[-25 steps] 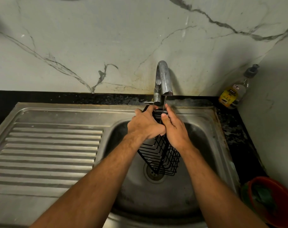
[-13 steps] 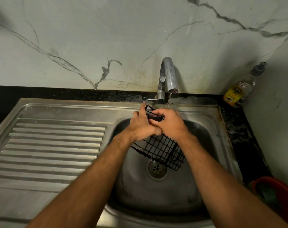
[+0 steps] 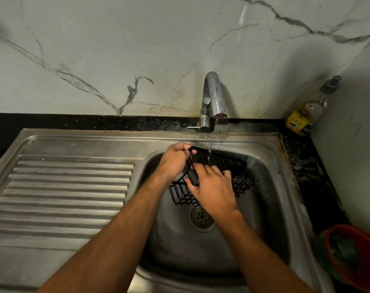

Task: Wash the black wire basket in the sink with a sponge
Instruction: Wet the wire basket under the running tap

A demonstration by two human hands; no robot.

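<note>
The black wire basket [image 3: 230, 166] is held lying sideways above the steel sink bowl [image 3: 270, 208], under a thin stream of water from the tap [image 3: 213, 96]. My left hand [image 3: 175, 161] grips the basket's left upper end with curled fingers. My right hand [image 3: 213, 187] lies over the basket's front, its fingers spread across the wires and its thumb against the black frame. No sponge shows in either hand.
A ribbed steel draining board [image 3: 63, 193] fills the left. The drain [image 3: 201, 216] sits below the basket. A soap bottle [image 3: 306, 113] stands in the back right corner. A red bowl with green contents [image 3: 353, 256] sits at the right edge on the dark counter.
The basket has turned from hanging point-down to lying sideways and level under the tap. My right hand slid from its top down onto its front.
</note>
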